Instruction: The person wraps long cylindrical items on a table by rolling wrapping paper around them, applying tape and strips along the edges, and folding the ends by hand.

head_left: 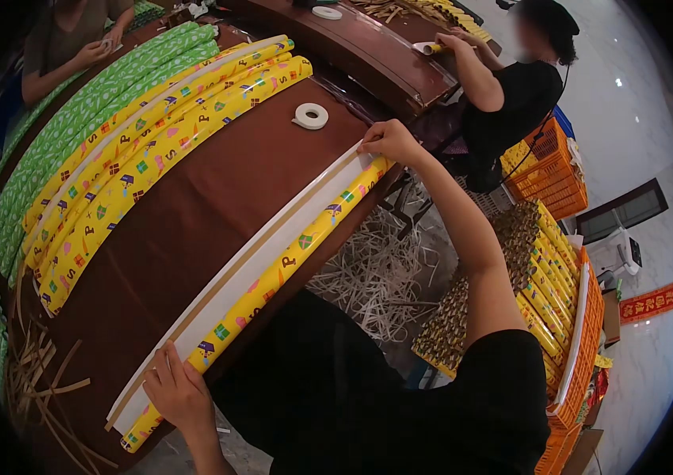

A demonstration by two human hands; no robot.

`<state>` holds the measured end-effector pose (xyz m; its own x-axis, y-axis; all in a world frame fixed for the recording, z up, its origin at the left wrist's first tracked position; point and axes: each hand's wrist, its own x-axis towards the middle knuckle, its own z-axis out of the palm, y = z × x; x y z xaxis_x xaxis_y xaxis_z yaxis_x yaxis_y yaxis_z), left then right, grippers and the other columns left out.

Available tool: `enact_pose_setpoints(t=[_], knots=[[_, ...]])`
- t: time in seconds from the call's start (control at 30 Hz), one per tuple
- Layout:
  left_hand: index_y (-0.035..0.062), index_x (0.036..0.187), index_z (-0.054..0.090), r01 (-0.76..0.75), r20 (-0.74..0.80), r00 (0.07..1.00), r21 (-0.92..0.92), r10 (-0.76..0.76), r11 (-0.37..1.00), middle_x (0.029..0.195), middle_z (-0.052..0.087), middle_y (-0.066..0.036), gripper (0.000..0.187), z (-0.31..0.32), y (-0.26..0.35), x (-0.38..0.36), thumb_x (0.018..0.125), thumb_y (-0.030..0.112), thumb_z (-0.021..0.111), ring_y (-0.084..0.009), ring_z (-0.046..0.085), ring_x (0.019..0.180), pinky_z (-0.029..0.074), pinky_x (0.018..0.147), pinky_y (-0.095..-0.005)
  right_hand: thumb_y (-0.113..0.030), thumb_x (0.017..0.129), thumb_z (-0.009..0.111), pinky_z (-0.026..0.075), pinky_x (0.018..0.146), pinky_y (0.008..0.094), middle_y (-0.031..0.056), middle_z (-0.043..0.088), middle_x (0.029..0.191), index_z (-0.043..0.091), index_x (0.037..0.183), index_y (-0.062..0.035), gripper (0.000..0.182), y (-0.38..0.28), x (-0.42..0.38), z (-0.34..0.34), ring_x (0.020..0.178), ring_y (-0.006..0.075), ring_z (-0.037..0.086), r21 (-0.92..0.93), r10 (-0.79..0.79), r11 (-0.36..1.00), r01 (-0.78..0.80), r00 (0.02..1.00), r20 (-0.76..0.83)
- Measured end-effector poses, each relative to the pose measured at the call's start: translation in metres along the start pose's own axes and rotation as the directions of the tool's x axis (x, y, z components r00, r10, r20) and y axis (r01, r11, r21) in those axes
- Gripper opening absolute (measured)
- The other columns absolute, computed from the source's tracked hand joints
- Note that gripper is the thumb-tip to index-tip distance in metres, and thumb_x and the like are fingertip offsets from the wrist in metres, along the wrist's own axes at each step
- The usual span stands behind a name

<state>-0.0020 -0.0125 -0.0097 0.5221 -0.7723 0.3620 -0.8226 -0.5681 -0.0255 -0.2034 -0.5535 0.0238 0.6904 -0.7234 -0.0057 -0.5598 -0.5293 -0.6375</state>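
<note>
A yellow patterned paper roll (289,257) lies along the table's near edge, partly unrolled, its white inner side showing. A brown strip (225,279) runs lengthwise on that white side. My left hand (178,388) rests on the lower part of the roll, fingers spread over the white side and the strip. At the roll's upper end, my right hand (390,144) pinches the end of the strip or the paper's edge; its fingertips are too small to tell which. A roll of white tape (311,116) lies on the table beyond the paper.
Yellow rolls (170,150) and green rolls (99,103) lie across the brown table (186,214). Brown strips (43,388) hang at the left. One person (510,95) works at upper right, another (67,47) at upper left. Shredded strips (376,269) and orange crates (570,348) stand below.
</note>
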Motion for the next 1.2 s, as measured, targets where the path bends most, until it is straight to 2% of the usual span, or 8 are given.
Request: enact_pose_setpoints(t=[0.37, 0.43, 0.57, 0.63, 0.8, 0.93, 1.0, 1.2], knots=[[-0.0002, 0.124, 0.063, -0.013, -0.021, 1.0, 0.022, 0.013, 1.0, 0.122, 0.061, -0.013, 0.034, 0.001, 0.001, 0.0, 0.099, 0.017, 0.047, -0.028, 0.053, 0.089, 0.045, 0.08, -0.0392, -0.022, 0.071, 0.08, 0.055, 0.071, 0.0329, 0.0108, 0.072, 0.075, 0.076, 0.079, -0.0042, 0.02, -0.019, -0.011, 0.004, 0.07, 0.0215, 0.07, -0.103, 0.018, 0.994, -0.025, 0.998, -0.066], [-0.0003, 0.124, 0.063, -0.019, -0.03, 0.999, 0.026, 0.02, 0.999, 0.122, 0.061, -0.012, 0.034, 0.002, 0.0, 0.0, 0.1, 0.017, 0.046, -0.0278, 0.053, 0.089, 0.044, 0.08, -0.0392, -0.026, 0.068, 0.083, 0.053, 0.08, 0.0332, 0.0098, 0.071, 0.087, 0.07, 0.087, -0.0052, 0.031, -0.036, -0.016, 0.001, 0.083, 0.0251, 0.069, -0.43, -0.028, 0.903, -0.02, 0.994, -0.105], [-0.0004, 0.124, 0.063, -0.006, -0.025, 1.0, 0.032, 0.006, 0.999, 0.123, 0.061, -0.012, 0.034, 0.004, 0.001, -0.002, 0.1, 0.017, 0.046, -0.0278, 0.053, 0.089, 0.044, 0.08, -0.0394, -0.025, 0.064, 0.089, 0.05, 0.086, 0.0333, 0.0105, 0.066, 0.1, 0.062, 0.1, -0.0057, 0.049, -0.021, -0.009, 0.003, 0.094, 0.0259, 0.065, -0.472, -0.015, 0.873, -0.123, 0.96, -0.279], [-0.0002, 0.124, 0.063, -0.005, -0.033, 0.999, 0.029, 0.006, 1.0, 0.123, 0.061, -0.012, 0.034, 0.005, 0.0, -0.002, 0.1, 0.017, 0.046, -0.0279, 0.053, 0.089, 0.044, 0.08, -0.0395, -0.019, 0.062, 0.092, 0.05, 0.084, 0.0327, 0.0111, 0.061, 0.107, 0.057, 0.11, -0.0046, 0.062, 0.011, 0.005, 0.004, 0.096, 0.0242, 0.061, 0.055, 0.174, 0.985, -0.166, 0.962, -0.209], [0.0007, 0.125, 0.063, -0.001, -0.041, 0.999, 0.01, 0.001, 1.0, 0.123, 0.06, -0.012, 0.034, 0.001, 0.003, 0.0, 0.099, 0.017, 0.048, -0.0297, 0.054, 0.091, 0.044, 0.08, -0.0407, -0.012, 0.064, 0.09, 0.051, 0.081, 0.0326, 0.0104, 0.06, 0.104, 0.057, 0.107, -0.0017, 0.056, 0.011, -0.001, 0.006, 0.093, 0.0219, 0.059, 0.122, 0.173, 0.982, -0.145, 0.951, -0.256], [0.0012, 0.125, 0.062, -0.01, -0.086, 0.996, -0.006, 0.01, 1.0, 0.123, 0.06, -0.011, 0.035, 0.003, 0.003, 0.001, 0.096, 0.018, 0.052, -0.0303, 0.055, 0.093, 0.044, 0.08, -0.0411, -0.002, 0.073, 0.073, 0.051, 0.084, 0.0381, 0.0121, 0.062, 0.102, 0.06, 0.109, -0.0029, 0.038, -0.009, -0.016, 0.02, 0.097, 0.0294, 0.061, -0.261, -0.237, 0.961, 0.089, 0.749, -0.619], [0.0011, 0.124, 0.063, 0.005, -0.073, 0.997, 0.016, -0.004, 1.0, 0.122, 0.06, -0.011, 0.035, 0.002, 0.004, 0.001, 0.095, 0.019, 0.053, -0.0297, 0.054, 0.092, 0.044, 0.079, -0.0408, 0.001, 0.076, 0.066, 0.049, 0.084, 0.0411, 0.0127, 0.062, 0.102, 0.063, 0.104, -0.0046, 0.028, -0.062, -0.042, 0.037, 0.099, 0.0327, 0.06, -0.251, -0.393, 0.92, 0.303, 0.721, -0.571], [0.0023, 0.119, 0.066, 0.01, -0.072, 0.997, 0.009, -0.009, 1.0, 0.12, 0.061, -0.01, 0.034, 0.001, 0.005, 0.003, 0.092, 0.021, 0.057, -0.0285, 0.054, 0.086, 0.044, 0.076, -0.04, -0.017, 0.082, 0.074, 0.045, 0.079, 0.037, 0.0049, 0.061, 0.092, 0.069, 0.084, -0.0082, 0.011, -0.144, -0.097, 0.107, 0.088, 0.0236, 0.057, -0.24, -0.816, 0.554, 0.797, 0.578, 0.034]])
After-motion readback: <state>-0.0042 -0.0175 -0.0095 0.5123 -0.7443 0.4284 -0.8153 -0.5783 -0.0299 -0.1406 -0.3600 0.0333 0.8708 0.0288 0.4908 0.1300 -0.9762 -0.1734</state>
